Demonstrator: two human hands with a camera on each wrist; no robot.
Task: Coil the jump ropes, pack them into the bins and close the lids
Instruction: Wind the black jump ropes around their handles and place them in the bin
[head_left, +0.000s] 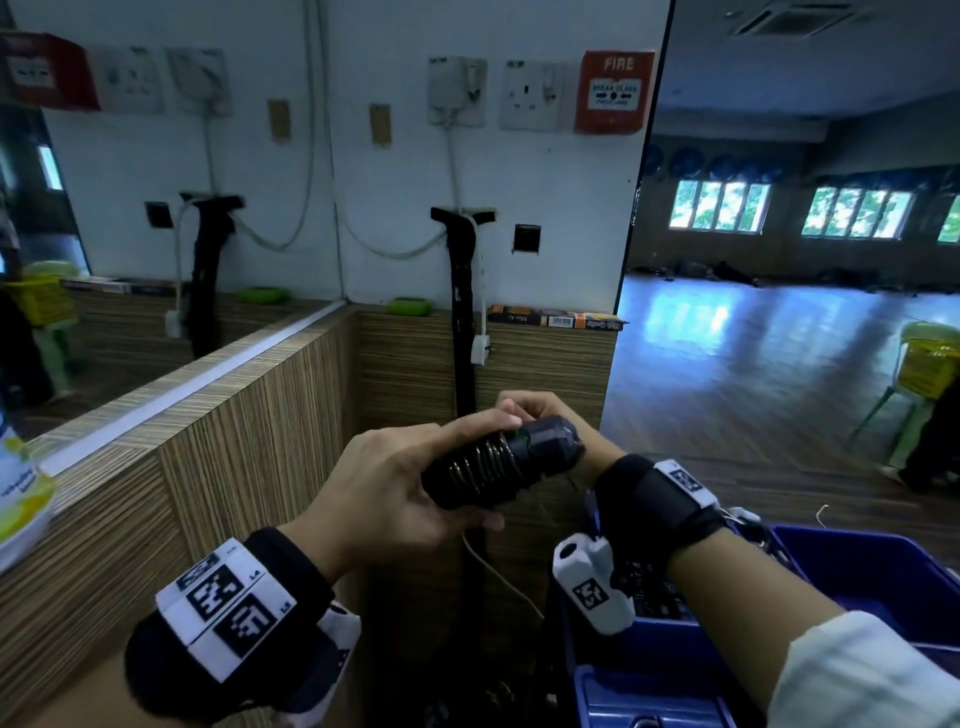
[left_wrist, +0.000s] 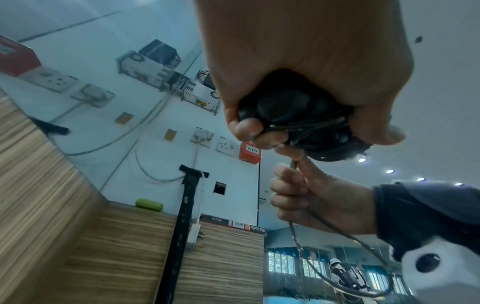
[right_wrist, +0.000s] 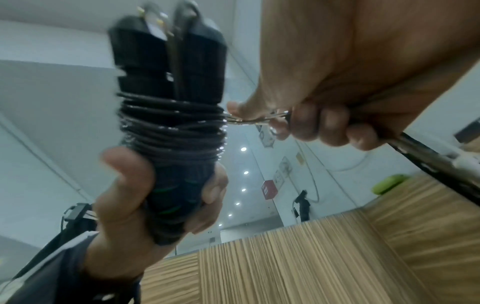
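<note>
Left hand (head_left: 395, 483) grip: closed round the lower end of the jump rope handles (head_left: 498, 462), two black handles laid side by side as one bundle. Thumb on one side, fingers curled round the other, plain in the right wrist view.

Right hand (head_left: 535, 410) grip: closed on the cord (right_wrist: 249, 119); thumb and forefinger pinch it just beside the bundle, the remaining fingers curled round the slack.

Location of task item: bundle held in the air in front of the body, above and to the left of the blue bin (head_left: 893, 577), touching nothing but the hands. Wood-grain ledge (head_left: 208, 467) lies beyond and to the left, apart from the bundle.

Coil state: several turns of cord already lie close together round the middle of the handles. Loose cord hangs from under the right hand toward the bin; how much remains I cannot tell.

Key relation: long axis of the bundle runs from the left palm up and to the right, free end toward the right hand. The cord leaves the coil crosswise to that axis and goes straight into the right pinch. The right hand is nearer the free cord; the left serves as the fixed spindle.

Judgement: step in hand is coiling. The next turn calls for the right hand to carry the cord round the axis under tension. Risk: slack lets turns slide off the free end.
</note>
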